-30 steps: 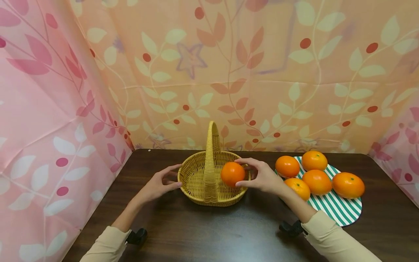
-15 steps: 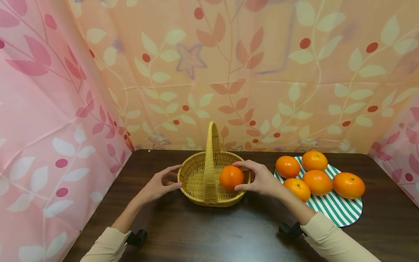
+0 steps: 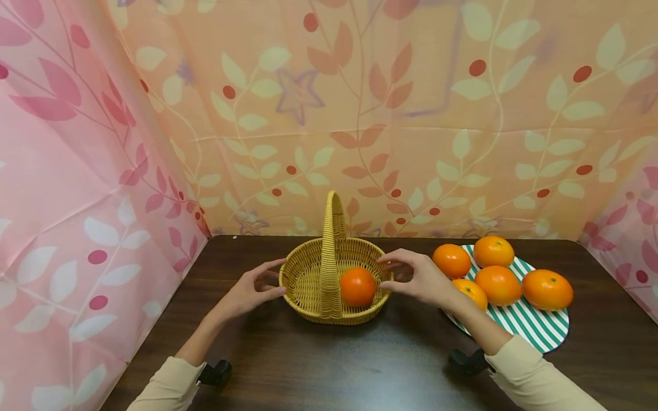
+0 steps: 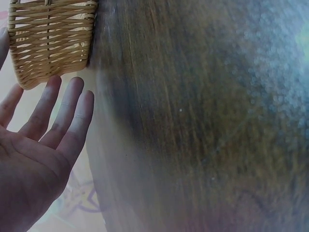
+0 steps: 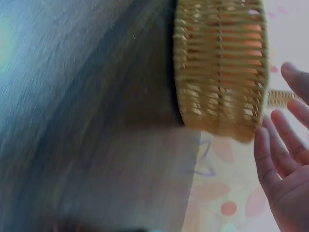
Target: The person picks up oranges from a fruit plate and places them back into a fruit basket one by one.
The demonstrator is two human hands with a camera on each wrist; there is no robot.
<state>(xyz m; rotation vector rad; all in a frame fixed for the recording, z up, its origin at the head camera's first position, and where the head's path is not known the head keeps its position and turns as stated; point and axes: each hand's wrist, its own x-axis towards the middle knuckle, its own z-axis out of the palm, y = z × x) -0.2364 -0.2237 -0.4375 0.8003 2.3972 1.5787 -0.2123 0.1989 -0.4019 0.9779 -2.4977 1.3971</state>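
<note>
Head view: two bare hands flank a wicker basket [image 3: 303, 285] on a dark table [image 3: 319, 365], neither grasping anything.
Left hand [image 3: 254, 291]: fingers relaxed, thumb apart, at the basket's left end; whether the fingertips touch it I cannot tell.
Right hand [image 3: 424, 279]: fingers spread and slightly bent, holding nothing, at the basket's right end, thumb tip seemingly over its edge.
Orange fruit [image 3: 358, 286]: inside the basket, left of the right fingertips and apart from them; the handle [image 3: 329, 251] stands between it and the left hand.
Five fruits [image 3: 497, 285]: right of the right hand on a striped mat [image 3: 537, 331]; one is partly covered by the right forearm [image 3: 480, 325].
Basket's edge: a right thumb catching on it could tip or drag the basket, since the left hand seems not to grip it.
Loose fruit: being round, it might roll along the basket's floor if the basket were jolted.
Mat side: a low sweep of the right forearm could knock the covered fruit off the mat.
</note>
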